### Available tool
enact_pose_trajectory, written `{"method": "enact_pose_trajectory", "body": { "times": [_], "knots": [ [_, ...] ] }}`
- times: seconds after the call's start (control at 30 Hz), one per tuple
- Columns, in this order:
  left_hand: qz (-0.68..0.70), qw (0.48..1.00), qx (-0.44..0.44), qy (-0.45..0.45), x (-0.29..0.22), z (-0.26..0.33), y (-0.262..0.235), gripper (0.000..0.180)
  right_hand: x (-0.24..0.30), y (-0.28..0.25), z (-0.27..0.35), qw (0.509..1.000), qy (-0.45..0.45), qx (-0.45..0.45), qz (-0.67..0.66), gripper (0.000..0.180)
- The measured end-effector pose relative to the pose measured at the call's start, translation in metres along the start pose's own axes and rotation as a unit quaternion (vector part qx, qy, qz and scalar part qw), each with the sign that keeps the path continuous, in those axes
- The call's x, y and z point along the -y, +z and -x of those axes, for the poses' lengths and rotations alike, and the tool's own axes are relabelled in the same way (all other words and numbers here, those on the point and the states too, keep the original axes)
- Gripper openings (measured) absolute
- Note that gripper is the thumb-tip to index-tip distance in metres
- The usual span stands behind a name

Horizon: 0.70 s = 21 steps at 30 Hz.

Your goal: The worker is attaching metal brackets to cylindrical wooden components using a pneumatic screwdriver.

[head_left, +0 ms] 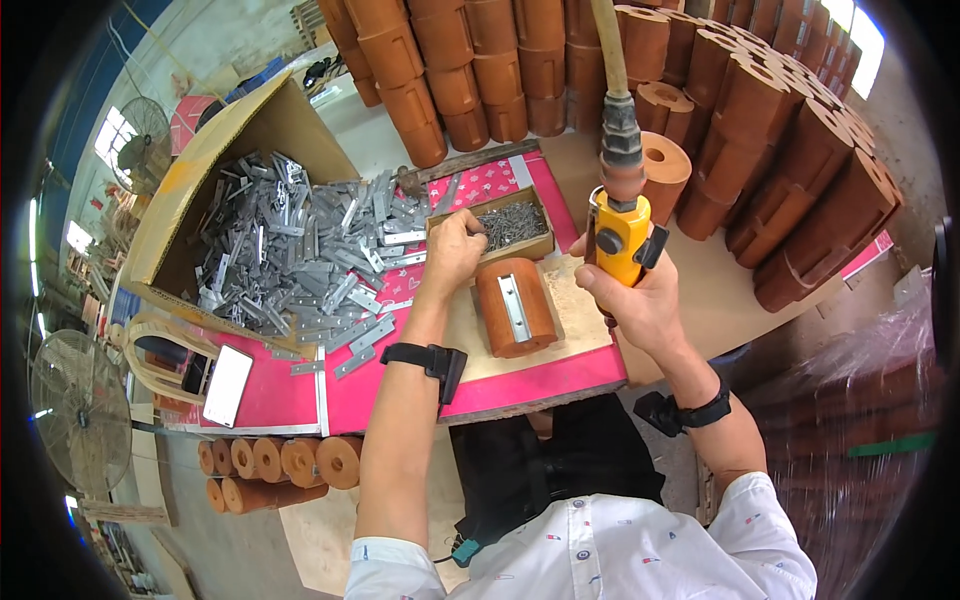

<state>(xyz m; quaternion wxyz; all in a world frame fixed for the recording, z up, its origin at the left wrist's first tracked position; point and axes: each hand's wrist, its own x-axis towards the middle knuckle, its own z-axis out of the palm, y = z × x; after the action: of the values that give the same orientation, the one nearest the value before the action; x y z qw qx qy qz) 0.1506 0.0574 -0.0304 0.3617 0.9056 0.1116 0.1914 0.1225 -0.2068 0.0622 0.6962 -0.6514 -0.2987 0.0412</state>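
Observation:
My right hand (640, 295) grips a yellow and black air screwdriver (622, 240), with its hose running up and away from me. Fingers bent together, my left hand (457, 245) reaches to the left edge of a small cardboard box of screws (512, 222); whatever the fingertips pinch is too small to make out. Between the hands and nearer to me, a reddish-brown wooden cylinder (490, 310) lies on its side on a light board. Set along its top is a silver metal strip (514, 308) with dark spots that look like holes or screws.
A tipped cardboard carton (165, 245) spills many metal strips (300, 250) across the pink tabletop at left. A white phone (229, 385) lies at the near left edge. Stacked wooden cylinders (735, 140) line the back and right; more cylinders (270, 462) lie below the table. A fan (80, 410) stands left.

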Motion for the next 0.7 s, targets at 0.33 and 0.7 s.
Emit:
{"method": "enact_pose_trajectory", "body": {
  "times": [0.33,0.7],
  "knots": [
    [0.354,0.931,0.050,-0.074,-0.038,0.042,-0.048,0.025,0.023,0.009,-0.021,0.998,-0.012,0.000,-0.064,0.032],
    [0.395,0.917,-0.001,-0.053,-0.067,0.119,-0.041,0.025,0.042,0.065,-0.070,0.988,-0.097,0.028,-0.115,0.038]
  ]
}}
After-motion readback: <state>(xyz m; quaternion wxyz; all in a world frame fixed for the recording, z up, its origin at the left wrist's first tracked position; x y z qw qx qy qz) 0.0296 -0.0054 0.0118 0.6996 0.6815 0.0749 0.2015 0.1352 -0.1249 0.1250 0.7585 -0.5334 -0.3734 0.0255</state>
